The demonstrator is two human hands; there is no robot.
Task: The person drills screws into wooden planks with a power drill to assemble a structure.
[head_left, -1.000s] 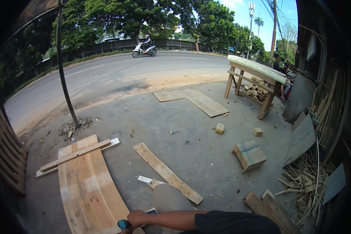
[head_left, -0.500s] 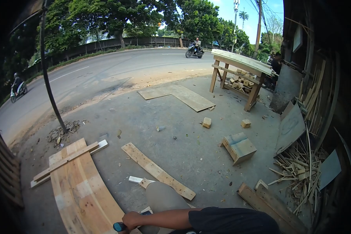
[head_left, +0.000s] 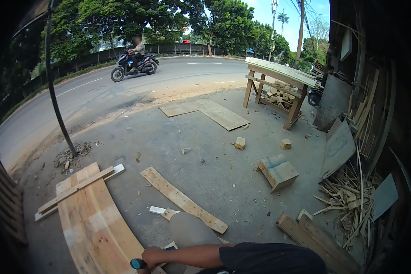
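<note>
Gripping: I have the right hand (head_left: pixel 153 257) at the bottom of the frame, fingers closed around a teal-and-black tool (head_left: pixel 137 264); the rest of the tool is too hidden to make out.
Left hand: I cannot tell its grip from this view.
Arm: the right forearm (head_left: pixel 192 255) reaches in from a dark sleeve (head_left: pixel 269 259) at lower right, passing in front of the knee (head_left: pixel 192 230).
Panel: at lower left lies a long wooden panel (head_left: pixel 93 219), its near end running down beside the tool and the right hand.
Battens: a bare wood batten (head_left: pixel 75 191) crosses the panel's far end; a white batten (head_left: pixel 118 170) shows past both panel edges.
Plank: lower centre, I see a narrow plank (head_left: pixel 185 199) slanting across the concrete, with a white-ended piece (head_left: pixel 157 210) near the knee.
Blocks: two small ones, a left block (head_left: pixel 239 143) and a right block (head_left: pixel 285 144), sit right of centre above a wooden box (head_left: pixel 278 172).
Sheet: an L-shaped sheet (head_left: pixel 223 114) lies flat in the upper middle.
Bench: upper right, a wooden workbench (head_left: pixel 278 72) stands over a heap of offcuts (head_left: pixel 281 97).
Scrap: thin scraps (head_left: pixel 356 205) pile up at lower right, beside some thick planks (head_left: pixel 313 237).
Road: upper left, a rider on a motorcycle (head_left: pixel 134 67).
</note>
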